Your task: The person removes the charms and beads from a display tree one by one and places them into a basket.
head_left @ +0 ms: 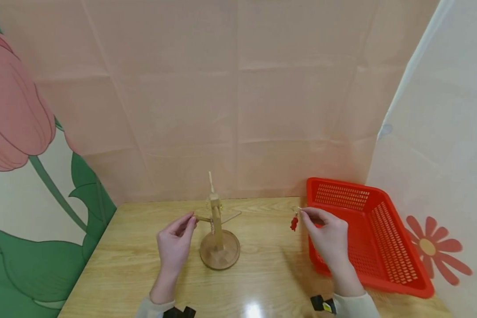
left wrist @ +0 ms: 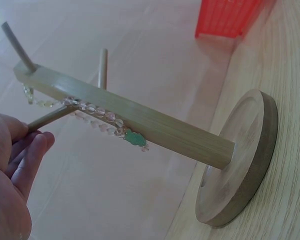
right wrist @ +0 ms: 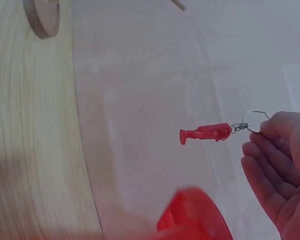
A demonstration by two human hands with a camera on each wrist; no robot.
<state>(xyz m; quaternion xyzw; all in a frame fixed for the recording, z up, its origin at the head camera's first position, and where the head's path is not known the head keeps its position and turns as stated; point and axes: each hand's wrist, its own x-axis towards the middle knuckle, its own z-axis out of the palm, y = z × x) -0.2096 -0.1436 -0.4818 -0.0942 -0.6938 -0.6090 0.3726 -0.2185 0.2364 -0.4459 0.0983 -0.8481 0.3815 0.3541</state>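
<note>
A wooden stand (head_left: 217,234) with a round base and several pegs stands upright on the table. My left hand (head_left: 176,240) pinches the end of one of its pegs (left wrist: 52,117) between thumb and fingers. Over that peg hangs a bracelet of clear pinkish beads (left wrist: 97,112) with a green charm (left wrist: 135,139). Pale yellowish beads (left wrist: 42,103) show near the top of the post. My right hand (head_left: 329,234) pinches the metal ring of a keychain (right wrist: 205,132), whose small red figure dangles from a short chain, apart from the stand.
A red plastic basket (head_left: 375,282) with perforated walls stands on the right of the wooden table (head_left: 119,265), just beyond the right hand. A pinkish cloth backdrop (head_left: 238,110) rises behind the table. Flower-printed sheets (head_left: 433,176) flank it.
</note>
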